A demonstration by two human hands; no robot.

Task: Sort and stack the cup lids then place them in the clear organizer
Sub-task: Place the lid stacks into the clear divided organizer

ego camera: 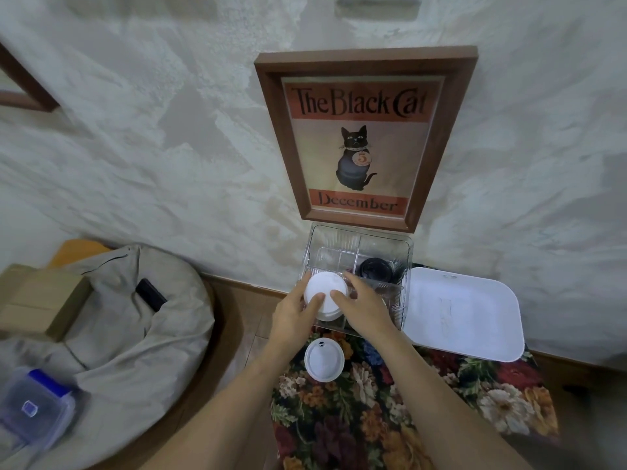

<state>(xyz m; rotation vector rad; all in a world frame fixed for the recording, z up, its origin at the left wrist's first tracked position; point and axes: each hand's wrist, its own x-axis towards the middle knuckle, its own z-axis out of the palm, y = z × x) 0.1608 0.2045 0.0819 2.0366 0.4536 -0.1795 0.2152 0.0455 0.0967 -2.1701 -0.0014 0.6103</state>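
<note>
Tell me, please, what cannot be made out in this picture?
- Head view: how many lids the white stack holds; the left hand and right hand cover its sides.
- Head view: how many black lids lie in the organizer; too small, blurred by its walls.

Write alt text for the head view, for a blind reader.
The left hand and right hand hold a stack of white lids at the front left of the clear organizer, which has black lids in a right compartment. A single white lid lies on the floral cloth in front.
</note>
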